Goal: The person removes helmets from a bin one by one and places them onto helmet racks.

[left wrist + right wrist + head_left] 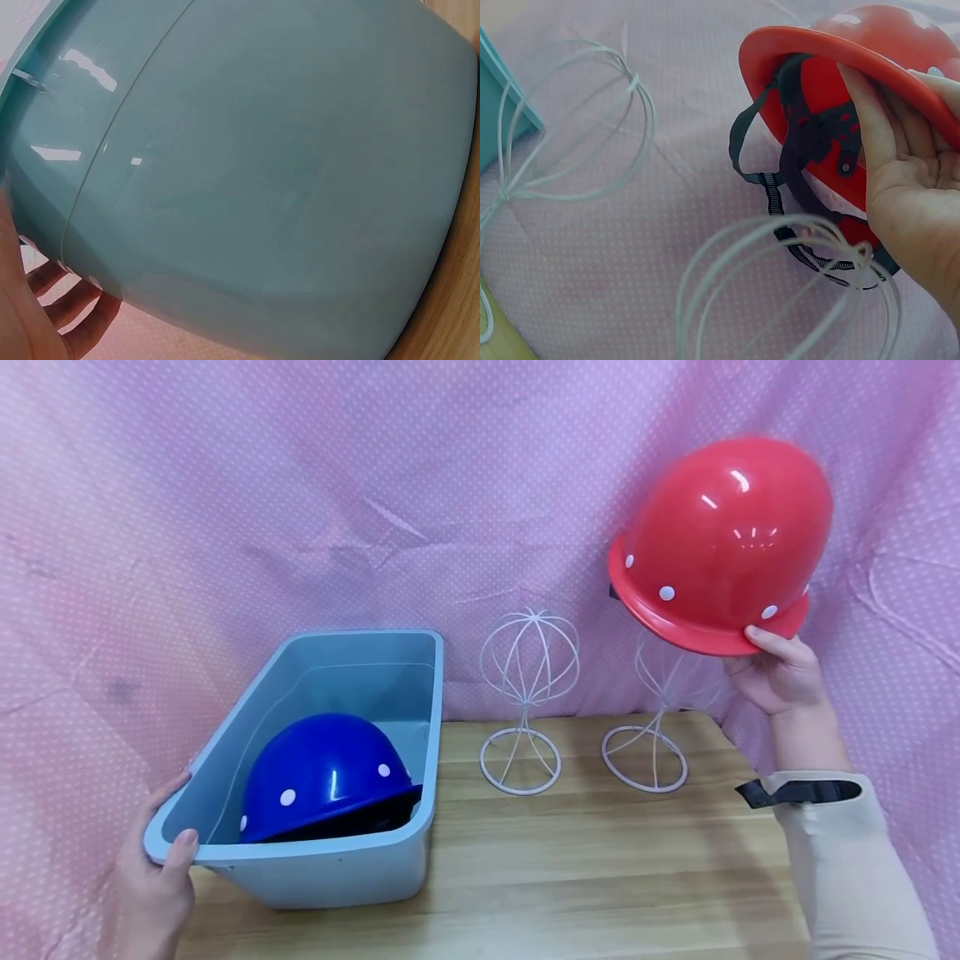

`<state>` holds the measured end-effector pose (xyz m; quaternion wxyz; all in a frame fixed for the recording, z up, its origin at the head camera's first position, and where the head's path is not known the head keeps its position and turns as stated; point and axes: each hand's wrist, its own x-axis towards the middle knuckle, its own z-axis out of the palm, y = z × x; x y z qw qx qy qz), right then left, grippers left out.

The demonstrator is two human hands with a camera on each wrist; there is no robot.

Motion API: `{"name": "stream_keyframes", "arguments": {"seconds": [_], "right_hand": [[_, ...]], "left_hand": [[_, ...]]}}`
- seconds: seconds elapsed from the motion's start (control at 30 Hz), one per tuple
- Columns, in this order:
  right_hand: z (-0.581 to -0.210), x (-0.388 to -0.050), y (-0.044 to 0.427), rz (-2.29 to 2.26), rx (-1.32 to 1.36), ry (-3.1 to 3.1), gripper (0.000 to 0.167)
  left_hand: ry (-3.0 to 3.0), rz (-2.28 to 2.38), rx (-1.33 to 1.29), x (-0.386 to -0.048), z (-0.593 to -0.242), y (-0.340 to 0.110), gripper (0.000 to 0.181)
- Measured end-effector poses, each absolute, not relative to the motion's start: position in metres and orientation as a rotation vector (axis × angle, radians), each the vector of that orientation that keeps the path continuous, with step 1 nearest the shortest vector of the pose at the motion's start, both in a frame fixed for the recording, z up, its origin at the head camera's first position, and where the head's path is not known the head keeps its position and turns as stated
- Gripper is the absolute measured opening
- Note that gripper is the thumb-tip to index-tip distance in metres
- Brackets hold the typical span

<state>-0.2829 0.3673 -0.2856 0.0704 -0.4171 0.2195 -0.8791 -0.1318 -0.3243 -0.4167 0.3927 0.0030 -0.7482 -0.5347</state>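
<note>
High on the right, a red hard hat [731, 535] is held by its brim in my right hand [783, 672], thumb on top of the brim and fingers underneath. In the right wrist view its black chin strap [772, 195] and inner harness dangle by a white wire stand [862, 255]. This right-hand stand [654, 752] is partly hidden by the hat in the head view. My left hand [161, 877] grips the near left corner of a blue-grey plastic bin [322, 877]. Tilted inside the bin lies a blue hard hat [322, 772].
A second white wire stand [528, 693] stands bare between the bin and the right-hand stand. All rest on a wooden table [600, 877]. Pink dotted cloth [450, 485] hangs behind and at both sides.
</note>
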Motion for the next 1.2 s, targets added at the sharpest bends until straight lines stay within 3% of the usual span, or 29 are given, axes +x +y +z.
{"name": "stream_keyframes", "arguments": {"seconds": [0.37,1.2], "right_hand": [[-0.301,-0.282,0.387,-2.594,-1.238,0.547,0.05],[-0.343,-0.275,0.403,-2.536,-1.197,0.584,0.056]], "left_hand": [[-1.927,-1.361,0.099,-0.13,-0.418,-0.326,0.062],[-1.904,-1.373,0.034,-0.134,-0.415,-0.323,0.063]]}}
